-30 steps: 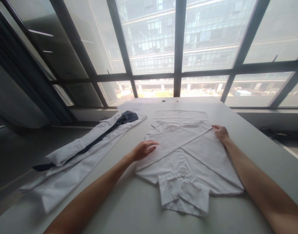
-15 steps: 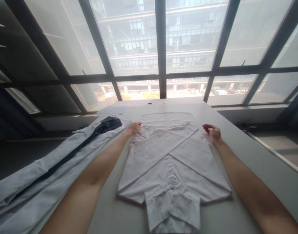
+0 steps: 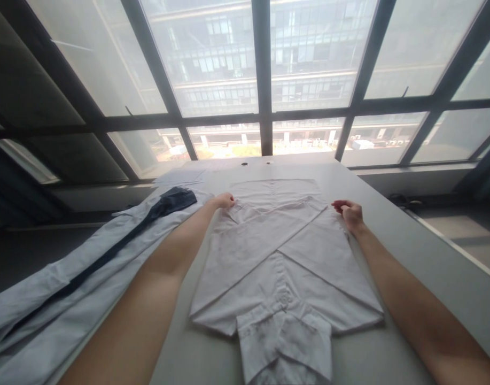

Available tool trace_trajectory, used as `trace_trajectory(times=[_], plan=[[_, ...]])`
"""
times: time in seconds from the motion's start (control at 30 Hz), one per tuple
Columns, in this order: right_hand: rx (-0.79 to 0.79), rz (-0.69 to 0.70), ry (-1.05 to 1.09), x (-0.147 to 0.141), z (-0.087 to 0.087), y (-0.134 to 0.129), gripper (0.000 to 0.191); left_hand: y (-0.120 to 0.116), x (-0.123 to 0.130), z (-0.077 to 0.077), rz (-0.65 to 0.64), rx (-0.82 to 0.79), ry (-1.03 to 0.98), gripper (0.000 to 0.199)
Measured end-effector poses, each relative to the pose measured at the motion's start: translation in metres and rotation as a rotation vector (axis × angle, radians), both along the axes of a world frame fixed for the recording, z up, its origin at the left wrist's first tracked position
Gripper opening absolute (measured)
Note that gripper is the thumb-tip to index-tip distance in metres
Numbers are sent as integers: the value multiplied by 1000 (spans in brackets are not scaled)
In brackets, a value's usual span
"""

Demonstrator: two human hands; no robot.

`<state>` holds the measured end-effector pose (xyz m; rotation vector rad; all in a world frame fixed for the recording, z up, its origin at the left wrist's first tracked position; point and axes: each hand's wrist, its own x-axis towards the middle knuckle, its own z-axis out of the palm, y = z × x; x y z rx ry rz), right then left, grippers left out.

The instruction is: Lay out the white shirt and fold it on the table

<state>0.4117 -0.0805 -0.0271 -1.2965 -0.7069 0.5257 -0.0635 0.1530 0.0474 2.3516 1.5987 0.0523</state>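
Note:
A white button-up shirt (image 3: 253, 243) lies flat on the white table, its collar (image 3: 285, 342) toward me and its hem at the far end. Both sleeves are folded across the body in crossing diagonals. At the far left edge of the shirt my left hand (image 3: 224, 201) is closed, its fingers pinching the cloth there. My right hand (image 3: 350, 214) is level with it, just beyond the shirt's right edge. Its fingers point inward, loosely bent and a little apart, with no cloth visible between them.
Left of the shirt lies another pale garment (image 3: 120, 289) with a dark navy strip (image 3: 120, 248) along it. Sheets of paper (image 3: 180, 175) sit at the far left of the table (image 3: 393, 235). Tall framed windows (image 3: 309, 64) stand behind the table.
My left hand has shifted slightly inward and up, and its fingers have closed at the shirt's edge. My right hand has barely moved. The view has tilted slightly.

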Motion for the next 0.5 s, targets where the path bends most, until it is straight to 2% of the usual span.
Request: trace_trajectory(times=[0.1,0.3,0.5], plan=[[-34,0,-69,-4,2,-2,29,-3,1,4,71,-30,-22,24],[-45,-10,-75,-5,3,-4,29,-5,-1,12,168,-116,-59,39],[-33,-8,-75,-5,2,-5,28,-5,4,18,99,-200,-164,47]])
